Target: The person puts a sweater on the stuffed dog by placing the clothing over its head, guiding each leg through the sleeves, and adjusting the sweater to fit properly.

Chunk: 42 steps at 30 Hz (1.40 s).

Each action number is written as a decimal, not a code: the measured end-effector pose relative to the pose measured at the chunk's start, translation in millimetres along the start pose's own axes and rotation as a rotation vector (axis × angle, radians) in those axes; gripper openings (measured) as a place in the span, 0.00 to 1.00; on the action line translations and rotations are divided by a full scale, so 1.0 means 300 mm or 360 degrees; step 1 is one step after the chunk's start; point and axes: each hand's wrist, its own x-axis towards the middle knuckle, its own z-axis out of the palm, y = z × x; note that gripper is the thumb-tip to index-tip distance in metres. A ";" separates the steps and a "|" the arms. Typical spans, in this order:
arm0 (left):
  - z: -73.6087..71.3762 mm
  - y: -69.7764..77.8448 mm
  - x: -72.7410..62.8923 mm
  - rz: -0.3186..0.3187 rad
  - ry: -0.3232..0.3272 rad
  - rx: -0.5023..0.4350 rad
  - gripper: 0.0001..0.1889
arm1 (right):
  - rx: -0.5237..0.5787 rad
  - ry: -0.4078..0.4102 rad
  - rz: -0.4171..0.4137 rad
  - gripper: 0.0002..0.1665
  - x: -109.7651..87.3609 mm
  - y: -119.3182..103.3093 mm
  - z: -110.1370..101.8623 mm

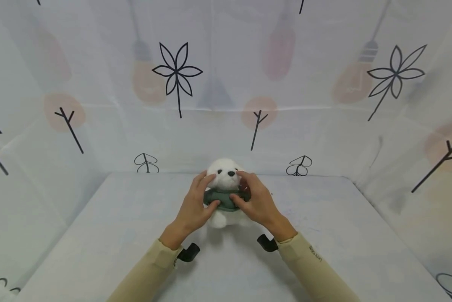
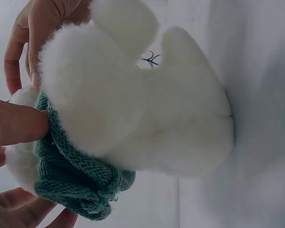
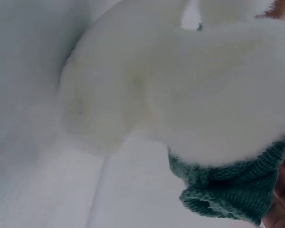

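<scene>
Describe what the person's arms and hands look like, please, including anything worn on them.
The left sleeve and right sleeve are long and beige, ending at the wrists. Small dark lettering, too small to read, marks the right one near its cuff. A stubby black piece juts out beside each cuff. The left hand and right hand wear no gloves.

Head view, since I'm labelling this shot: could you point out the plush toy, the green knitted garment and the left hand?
Plush toy (image 1: 224, 181): head view, on its white face.
Green knitted garment (image 1: 225, 198): head view, on its front.
Left hand (image 1: 192, 207): head view, on its back.
</scene>
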 end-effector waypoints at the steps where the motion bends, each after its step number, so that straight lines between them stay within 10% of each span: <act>1: -0.001 0.000 0.000 -0.0008 0.0003 0.0002 0.38 | 0.0005 -0.0004 -0.0003 0.39 -0.001 0.001 0.000; 15: 0.004 0.009 -0.004 -0.0280 0.0167 0.0262 0.35 | -0.0230 0.0113 -0.0137 0.23 0.000 0.015 0.013; 25: -0.005 0.019 -0.004 -0.0368 0.0050 0.0247 0.29 | -0.0095 0.0013 -0.0027 0.21 -0.009 -0.001 0.009; 34: -0.001 0.018 -0.011 -0.0269 -0.0039 -0.0076 0.38 | -0.0040 -0.0145 -0.0062 0.21 -0.014 0.001 0.007; 42: 0.008 0.010 -0.015 -0.0026 -0.0244 -0.0020 0.54 | -0.0006 -0.0158 -0.0105 0.23 -0.019 0.011 0.005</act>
